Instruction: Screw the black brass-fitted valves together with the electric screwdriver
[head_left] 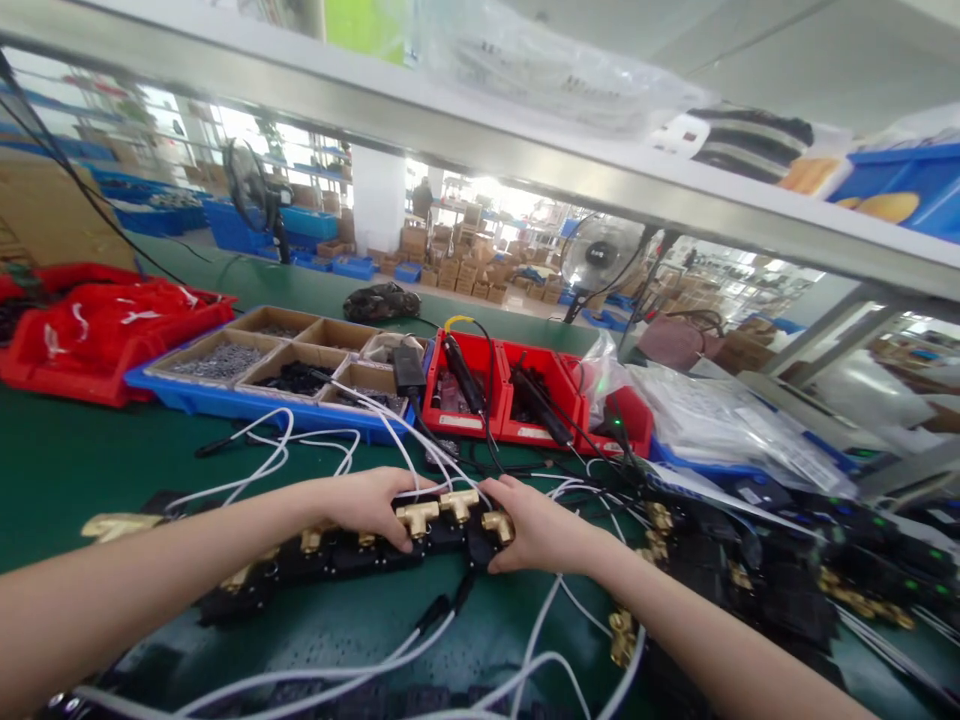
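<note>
A row of black box-like units with brass tee fittings [418, 518] and white cables runs across the green bench in front of me. My left hand [379, 505] is curled over a unit near the middle of the row, its thumb in front and its fingers behind, partly hidden. My right hand [536, 522] grips the black unit at the row's right end [481, 550], thumb and fingers around its right side beside a brass fitting [497, 526]. Another brass tee [459, 505] stands between both hands. Black cable connectors [442, 608] lie just in front.
Behind the row stand a blue tray [277, 408] with divided small parts and red bins [465, 425] holding screwdriver-like tools. A larger red bin [67, 360] is at left. More black units with brass fittings [739, 575] crowd the right. A shelf [480, 130] crosses overhead.
</note>
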